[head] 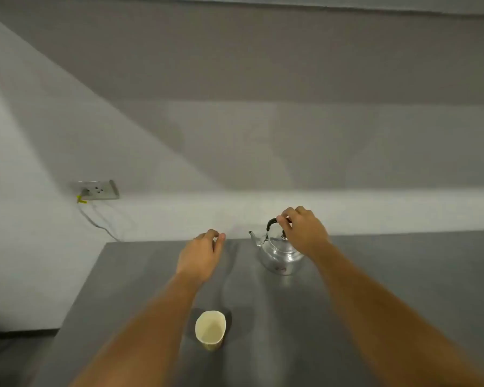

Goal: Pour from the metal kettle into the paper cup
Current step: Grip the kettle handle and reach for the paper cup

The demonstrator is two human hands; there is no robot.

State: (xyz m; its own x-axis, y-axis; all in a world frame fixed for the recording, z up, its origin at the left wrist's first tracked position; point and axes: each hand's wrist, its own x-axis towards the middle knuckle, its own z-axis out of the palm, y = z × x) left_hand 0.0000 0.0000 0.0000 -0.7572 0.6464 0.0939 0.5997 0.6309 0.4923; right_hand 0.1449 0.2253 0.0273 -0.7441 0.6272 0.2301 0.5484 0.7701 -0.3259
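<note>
Right hand grips kettle handle near table far edge; left hand loosely curled, empty; cup well apart, bare table between.

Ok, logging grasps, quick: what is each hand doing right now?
Left hand: loosely curled, holding nothing.
Right hand: closed on the black handle of the shiny metal kettle.

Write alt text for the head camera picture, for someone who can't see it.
The right hand grips the black handle of a metal kettle standing on a grey table, spout pointing left. The left hand hovers empty beside it, and an upright paper cup stands nearer the person, between the forearms. A wall socket is at far left.
</note>
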